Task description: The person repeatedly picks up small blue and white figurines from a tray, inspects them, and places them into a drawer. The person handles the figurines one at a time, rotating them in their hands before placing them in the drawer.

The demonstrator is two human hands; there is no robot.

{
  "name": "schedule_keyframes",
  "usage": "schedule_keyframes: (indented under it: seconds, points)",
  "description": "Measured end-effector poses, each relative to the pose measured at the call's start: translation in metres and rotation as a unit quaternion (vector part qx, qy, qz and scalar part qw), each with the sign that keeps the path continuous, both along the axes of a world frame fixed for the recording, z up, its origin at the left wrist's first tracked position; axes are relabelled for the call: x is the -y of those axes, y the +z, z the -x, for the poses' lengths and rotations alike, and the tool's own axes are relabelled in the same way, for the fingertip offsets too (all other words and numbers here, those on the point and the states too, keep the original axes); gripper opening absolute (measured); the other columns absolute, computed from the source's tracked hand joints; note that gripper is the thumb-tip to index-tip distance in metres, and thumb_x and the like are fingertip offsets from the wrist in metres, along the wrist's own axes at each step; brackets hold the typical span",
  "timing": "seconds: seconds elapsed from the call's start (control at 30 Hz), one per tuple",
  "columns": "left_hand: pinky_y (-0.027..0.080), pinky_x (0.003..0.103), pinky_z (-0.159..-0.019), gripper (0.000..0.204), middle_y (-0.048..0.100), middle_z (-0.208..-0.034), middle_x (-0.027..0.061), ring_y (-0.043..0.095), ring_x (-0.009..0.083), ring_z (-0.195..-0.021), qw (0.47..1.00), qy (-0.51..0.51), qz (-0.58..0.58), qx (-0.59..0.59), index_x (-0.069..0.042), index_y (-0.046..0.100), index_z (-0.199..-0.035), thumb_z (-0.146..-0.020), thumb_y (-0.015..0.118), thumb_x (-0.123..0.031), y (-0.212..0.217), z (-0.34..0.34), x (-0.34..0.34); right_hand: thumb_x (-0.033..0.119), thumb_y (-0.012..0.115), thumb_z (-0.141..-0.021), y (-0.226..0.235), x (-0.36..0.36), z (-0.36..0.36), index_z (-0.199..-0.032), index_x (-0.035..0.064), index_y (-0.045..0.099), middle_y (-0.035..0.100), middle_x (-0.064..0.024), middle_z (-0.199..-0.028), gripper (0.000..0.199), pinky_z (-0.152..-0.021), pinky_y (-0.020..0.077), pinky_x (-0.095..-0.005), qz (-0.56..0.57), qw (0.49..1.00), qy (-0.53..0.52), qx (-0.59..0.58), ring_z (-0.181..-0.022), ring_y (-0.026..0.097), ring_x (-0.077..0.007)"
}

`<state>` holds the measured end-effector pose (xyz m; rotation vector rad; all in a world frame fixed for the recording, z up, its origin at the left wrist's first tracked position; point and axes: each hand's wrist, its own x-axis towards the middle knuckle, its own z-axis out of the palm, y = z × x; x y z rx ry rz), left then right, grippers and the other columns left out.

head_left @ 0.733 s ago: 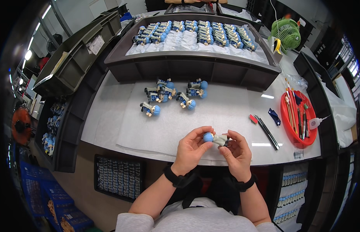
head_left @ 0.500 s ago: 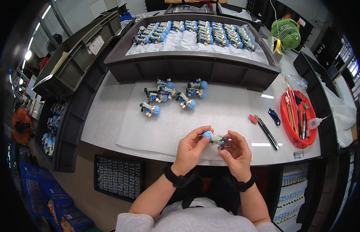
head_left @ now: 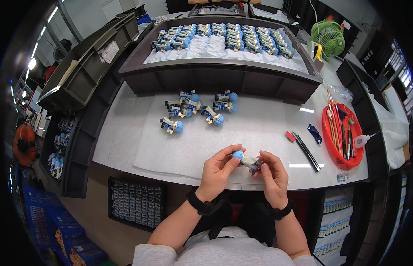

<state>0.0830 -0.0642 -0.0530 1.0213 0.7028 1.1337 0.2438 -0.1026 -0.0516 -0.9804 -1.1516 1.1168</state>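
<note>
A small blue-haired figurine (head_left: 248,161) with a pale body and dark feet is held between my two hands above the front of the table. Its blue head is pinched by the thumb and fingers of my left hand (head_left: 218,172). At the other end, the fingers of my right hand (head_left: 273,176) are closed at its feet. Farther off on the white table sheet lies a loose group of similar figurines (head_left: 183,106). Two more (head_left: 225,102) and a single one (head_left: 212,116) lie just right of that group.
A large dark crate (head_left: 224,73) at the back holds rows of figurines on white lining. On the right lie a red tray (head_left: 342,162) of brushes, black pens (head_left: 307,153) and a red block (head_left: 290,136). Other crates (head_left: 73,146) stand left; a green fan (head_left: 327,39) is behind.
The figurine has turned a little between my hands, showing more of its pale body. My right thumb has shifted up along its feet. My left hand has barely moved.
</note>
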Motion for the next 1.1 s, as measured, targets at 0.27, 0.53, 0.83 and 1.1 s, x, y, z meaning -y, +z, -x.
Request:
schedule_keyframes:
  seconds: [0.27,0.53,0.83,1.1]
  points:
    - [0.042,0.029,-0.096,0.039,0.056,-0.117,0.0126,0.053,0.0180,-0.111,0.998,0.002,-0.055,0.041,0.003,0.049,-0.121,-0.083,0.051,0.011,-0.001,0.006,0.001,0.012,0.049,-0.094,0.002,0.000,0.005,-0.120,-0.0009,0.049,0.058,-0.0097,-0.099,0.029,-0.072,0.0475,-0.0251,0.004,1.000,0.017,-0.006,-0.084,0.056,-0.0141]
    - [0.041,0.033,-0.096,0.041,0.056,-0.118,0.0151,0.053,0.0226,-0.111,0.995,-0.044,-0.089,-0.019,0.005,0.051,-0.118,-0.078,0.055,0.012,-0.002,0.006,-0.002,0.005,0.060,-0.082,0.004,-0.002,0.001,-0.104,0.0021,0.061,0.063,-0.0096,-0.091,0.022,-0.060,0.0462,-0.0242,-0.063,0.986,-0.034,0.153,-0.072,0.059,-0.0138]
    - [0.046,0.033,-0.090,0.027,0.056,-0.113,0.0174,0.057,0.0234,-0.099,0.981,0.030,-0.114,-0.154,0.007,0.050,-0.116,-0.090,0.050,0.000,-0.013,0.004,0.005,0.005,0.058,-0.087,0.005,0.050,-0.096,-0.114,0.0004,0.054,0.062,-0.0079,-0.095,0.028,-0.073,0.0471,-0.0264,-0.062,0.982,-0.170,-0.049,-0.083,0.056,-0.0117]
    - [0.048,0.031,-0.082,0.023,0.061,-0.102,0.0162,0.059,0.0213,-0.090,0.941,0.060,-0.178,-0.282,0.008,0.057,-0.108,-0.087,0.055,0.000,-0.003,-0.011,0.008,-0.006,0.058,-0.081,-0.076,0.256,-0.324,-0.103,-0.0012,0.060,0.062,-0.0068,-0.097,0.022,-0.073,0.0506,-0.0252,0.007,0.721,-0.676,0.155,-0.082,0.060,-0.0123]
